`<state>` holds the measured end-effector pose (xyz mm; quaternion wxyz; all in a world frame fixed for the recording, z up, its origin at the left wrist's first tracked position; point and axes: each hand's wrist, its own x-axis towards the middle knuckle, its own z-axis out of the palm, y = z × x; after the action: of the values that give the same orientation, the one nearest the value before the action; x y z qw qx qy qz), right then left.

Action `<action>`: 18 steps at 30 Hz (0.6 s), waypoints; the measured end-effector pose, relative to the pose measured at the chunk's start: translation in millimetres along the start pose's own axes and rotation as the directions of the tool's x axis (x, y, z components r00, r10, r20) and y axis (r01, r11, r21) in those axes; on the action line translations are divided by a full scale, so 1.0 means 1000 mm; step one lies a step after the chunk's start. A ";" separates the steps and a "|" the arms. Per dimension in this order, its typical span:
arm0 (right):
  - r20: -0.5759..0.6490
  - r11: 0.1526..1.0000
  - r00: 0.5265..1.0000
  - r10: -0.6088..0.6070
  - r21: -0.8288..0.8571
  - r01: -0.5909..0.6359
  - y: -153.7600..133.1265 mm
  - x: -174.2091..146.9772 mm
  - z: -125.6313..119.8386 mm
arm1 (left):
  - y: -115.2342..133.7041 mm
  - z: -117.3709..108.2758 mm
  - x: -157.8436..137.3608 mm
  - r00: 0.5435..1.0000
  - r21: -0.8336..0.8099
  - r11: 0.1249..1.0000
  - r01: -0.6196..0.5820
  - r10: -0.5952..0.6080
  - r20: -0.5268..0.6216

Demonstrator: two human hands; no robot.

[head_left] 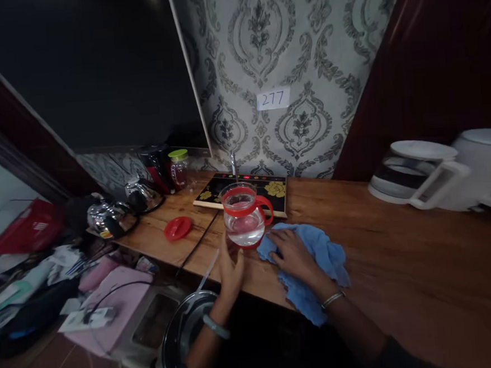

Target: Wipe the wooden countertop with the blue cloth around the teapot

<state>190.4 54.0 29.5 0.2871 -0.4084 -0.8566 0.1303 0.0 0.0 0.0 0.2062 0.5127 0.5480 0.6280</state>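
A glass jug (245,215) with a red rim and handle stands on the wooden counter (384,241), holding some clear water. My left hand (229,269) is at the jug's lower left side, fingers apart, touching or almost touching the glass. My right hand (290,251) lies flat on a blue cloth (318,257) spread on the counter just right of the jug. A red lid (177,228) lies on the counter to the left. Behind the jug sits a black induction plate (267,191) with flower print and red lights.
Two shiny metal kettles (109,216) and a jar with a green lid (179,166) stand at the back left. White electric kettles (434,176) sit at the right. Clutter, cables and a round pot lid (184,328) lie below the counter's left edge. A paper label reads 277.
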 end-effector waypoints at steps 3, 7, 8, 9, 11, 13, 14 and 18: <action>0.074 0.992 0.997 0.009 -0.126 0.000 -0.003 -0.016 -0.011 | -0.001 0.001 0.000 1.000 -0.014 1.000 0.001 -0.002 -0.003; 0.077 0.981 0.996 0.050 -0.190 -0.035 0.014 -0.029 -0.024 | -0.002 0.001 0.001 1.000 -0.020 1.000 -0.001 0.001 0.001; 0.075 0.978 0.995 0.063 -0.203 -0.047 0.021 -0.031 -0.027 | -0.002 0.001 0.001 1.000 -0.022 1.000 -0.004 0.004 0.001; 0.069 0.974 0.994 0.079 -0.216 -0.062 0.028 -0.033 -0.031 | -0.001 0.001 0.002 1.000 -0.028 1.000 -0.006 0.006 0.001; 0.048 0.970 0.993 0.107 -0.225 -0.093 0.041 -0.036 -0.038 | -0.001 0.002 0.002 1.000 -0.047 0.999 -0.008 0.008 0.003; 0.006 0.975 0.995 0.102 -0.197 -0.099 0.051 -0.038 -0.045 | 0.000 0.003 0.002 1.000 -0.059 0.998 -0.007 0.007 0.003; -0.028 0.980 0.996 0.087 -0.176 -0.091 0.055 -0.039 -0.048 | 0.000 0.003 0.002 1.000 -0.058 0.998 -0.009 0.009 0.000; -0.228 0.993 0.973 0.038 -0.102 -0.063 0.054 -0.040 -0.062 | -0.002 0.003 0.003 1.000 -0.038 0.999 -0.020 0.021 0.011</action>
<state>281.4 56.5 39.0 0.3562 -0.4573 -0.8137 0.0436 0.8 4.3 -0.8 0.2125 0.5179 0.5296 0.6373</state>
